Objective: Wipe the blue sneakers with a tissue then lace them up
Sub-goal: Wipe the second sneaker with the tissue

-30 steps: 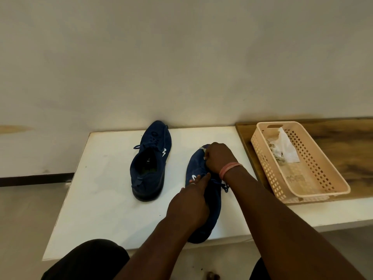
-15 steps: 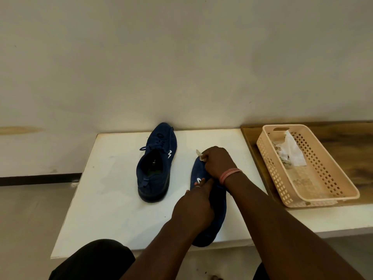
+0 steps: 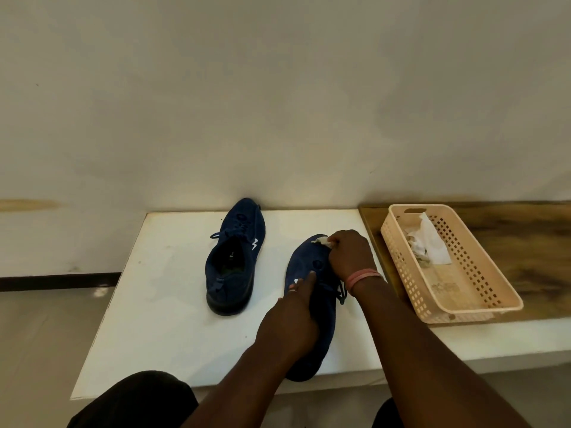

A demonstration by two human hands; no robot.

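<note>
Pinching a crumpled tissue (image 3: 323,240), right hand (image 3: 350,254) rubs navy sneaker (image 3: 306,264) — left hand (image 3: 290,322) grips it.

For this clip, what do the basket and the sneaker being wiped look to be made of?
The basket looks like moulded plastic, pale peach and matt, going by its even rows of punched holes and cut-out handle. The sneaker under the hands seems to have a dark blue knit or mesh fabric upper, dull with no shine; its sole material cannot be told.
</note>
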